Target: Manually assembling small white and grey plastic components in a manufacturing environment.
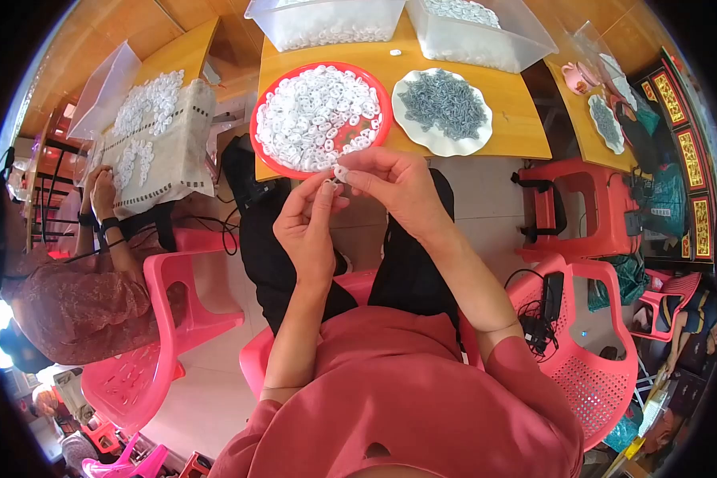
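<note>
Orange wooden tabletop (518, 119) carries a round red plastic tray (264, 107) of white rings, a scalloped white plate (422, 135) of grey rings and two clear plastic tubs (327, 24). Below its edge, left hand (307, 227) and right hand (394, 183) pinch one small white plastic ring (340, 172) between fingertips; nothing blocks them. Another person (80, 307) sits at left.

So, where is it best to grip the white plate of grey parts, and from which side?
Probably at the near rim of the white plate, coming from the person's side of the table. The wavy rim is bare there and overhangs the grey parts' heap, so fingers can slip under it. The far side is crowded by a clear bin, and the red tray sits close on the left.
</note>
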`<state>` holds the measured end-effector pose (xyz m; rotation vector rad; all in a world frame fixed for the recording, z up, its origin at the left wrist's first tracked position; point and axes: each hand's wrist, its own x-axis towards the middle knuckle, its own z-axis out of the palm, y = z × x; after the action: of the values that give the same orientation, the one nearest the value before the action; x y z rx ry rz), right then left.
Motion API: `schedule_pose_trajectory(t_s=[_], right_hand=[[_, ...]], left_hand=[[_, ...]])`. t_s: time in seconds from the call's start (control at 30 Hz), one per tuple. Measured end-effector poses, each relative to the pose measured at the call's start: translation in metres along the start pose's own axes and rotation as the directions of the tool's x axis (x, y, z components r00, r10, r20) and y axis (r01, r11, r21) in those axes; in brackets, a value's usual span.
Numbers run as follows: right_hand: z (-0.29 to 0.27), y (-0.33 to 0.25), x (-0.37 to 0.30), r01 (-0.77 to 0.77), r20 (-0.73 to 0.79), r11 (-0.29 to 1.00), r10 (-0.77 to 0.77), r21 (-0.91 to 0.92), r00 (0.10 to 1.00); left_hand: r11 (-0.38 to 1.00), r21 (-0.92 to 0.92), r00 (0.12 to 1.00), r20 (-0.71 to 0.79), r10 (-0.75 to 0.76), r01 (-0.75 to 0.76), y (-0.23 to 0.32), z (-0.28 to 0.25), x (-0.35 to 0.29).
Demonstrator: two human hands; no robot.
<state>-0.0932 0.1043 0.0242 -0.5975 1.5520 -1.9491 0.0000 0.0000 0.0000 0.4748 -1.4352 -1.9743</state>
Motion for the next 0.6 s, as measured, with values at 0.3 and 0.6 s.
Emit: schedule_pose_trajectory(t_s=[0.3, 0.6], right_hand=[[0.0028, 0.0014, 0.0025, 0.078, -0.067, 0.994, -0.083, -0.079, 0.994], [-0.0044, 0.0016, 0.0029, -0.279, 0.079, 0.882, 0.269, 0.381, 0.96]], left_hand=[[0.998, 0.065, 1.0, -0.003, 0.017, -0.017, 0.0025, 0.0014, 0.0012], [0.999, 0.046, 1.0, 0.003, -0.005, 0.005, 0.0067, 0.0023, -0.0015]])
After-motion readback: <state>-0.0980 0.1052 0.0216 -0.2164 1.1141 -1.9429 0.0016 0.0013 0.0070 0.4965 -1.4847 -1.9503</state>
